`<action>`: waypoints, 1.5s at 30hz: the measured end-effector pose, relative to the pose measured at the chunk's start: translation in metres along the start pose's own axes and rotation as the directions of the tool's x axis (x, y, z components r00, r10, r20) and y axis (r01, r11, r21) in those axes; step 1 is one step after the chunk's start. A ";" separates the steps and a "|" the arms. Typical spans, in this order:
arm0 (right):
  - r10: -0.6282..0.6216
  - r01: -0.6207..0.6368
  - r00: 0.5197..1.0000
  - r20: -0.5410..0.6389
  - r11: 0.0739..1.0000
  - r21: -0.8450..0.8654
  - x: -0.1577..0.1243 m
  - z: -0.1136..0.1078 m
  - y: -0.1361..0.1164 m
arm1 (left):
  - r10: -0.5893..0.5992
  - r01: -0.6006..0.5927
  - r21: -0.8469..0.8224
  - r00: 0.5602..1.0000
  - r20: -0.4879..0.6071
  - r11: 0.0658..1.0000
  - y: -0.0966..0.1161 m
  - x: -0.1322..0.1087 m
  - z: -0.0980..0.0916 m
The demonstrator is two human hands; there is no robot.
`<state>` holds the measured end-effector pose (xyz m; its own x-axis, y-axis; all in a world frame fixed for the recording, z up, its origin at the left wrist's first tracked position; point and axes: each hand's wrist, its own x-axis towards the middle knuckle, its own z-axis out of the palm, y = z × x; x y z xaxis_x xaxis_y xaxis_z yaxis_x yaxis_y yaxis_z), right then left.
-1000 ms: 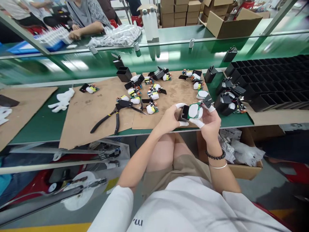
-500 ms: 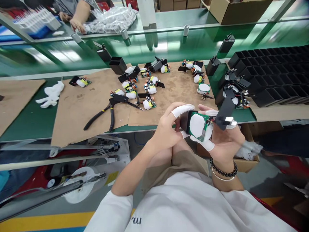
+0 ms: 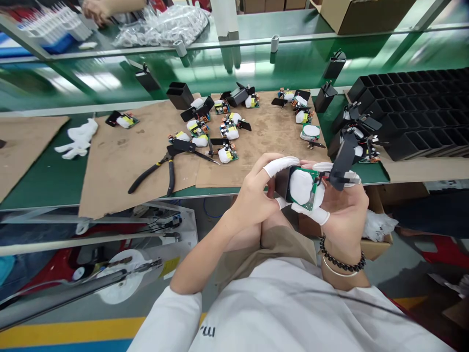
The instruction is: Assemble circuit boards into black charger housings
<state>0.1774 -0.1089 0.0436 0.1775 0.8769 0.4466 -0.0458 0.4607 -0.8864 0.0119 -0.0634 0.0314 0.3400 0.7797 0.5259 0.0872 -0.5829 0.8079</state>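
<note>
Left hand (image 3: 256,195): fingers curled, capped index and thumb pinched on the black casing (image 3: 282,182) from top and bottom
Right hand (image 3: 346,208): capped thumb and fingers clamped round the circuit board (image 3: 303,187); beaded bracelet (image 3: 342,264) worn at the wrist
Circuit board: green with a white pad on its face, held between both hands just above the front edge of the green bench (image 3: 47,181), left end set against the casing mouth
Black plug cover (image 3: 342,157): seen tilted over the right fingers, just beside the board's right end; how it is joined cannot be told
Cardboard sheet (image 3: 117,166): laid on the bench beyond the hands
Pliers (image 3: 161,168): black-handled, laid on the cardboard, left of the hands
Loose boards (image 3: 227,132): scattered on the cardboard among black covers
Empty casings (image 3: 421,112): ranked in rows at right
White glove (image 3: 78,139): laid on the bench, far left
Co-worker's hand (image 3: 97,7): seen on the far bench, near clear plastic bags (image 3: 164,27)
</note>
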 end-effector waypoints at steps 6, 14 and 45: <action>0.020 -0.020 1.000 -0.022 1.000 0.007 -0.001 0.002 -0.001 | 0.025 -0.025 0.023 1.000 -0.011 0.999 0.000 -0.001 0.000; 0.014 -0.015 1.000 -0.022 0.999 -0.034 0.000 0.006 -0.012 | -0.020 0.020 0.003 1.000 -0.017 1.000 0.000 -0.004 0.000; 0.351 -0.348 0.876 0.330 0.935 -0.071 0.002 -0.016 0.034 | -0.421 0.407 -0.227 0.907 -0.013 0.885 -0.035 -0.020 0.012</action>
<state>0.1921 -0.0941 0.0124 -0.1851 0.9753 0.1204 -0.0348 0.1159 -0.9926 0.0130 -0.0610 -0.0105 0.2592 0.9556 0.1403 0.0031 -0.1461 0.9893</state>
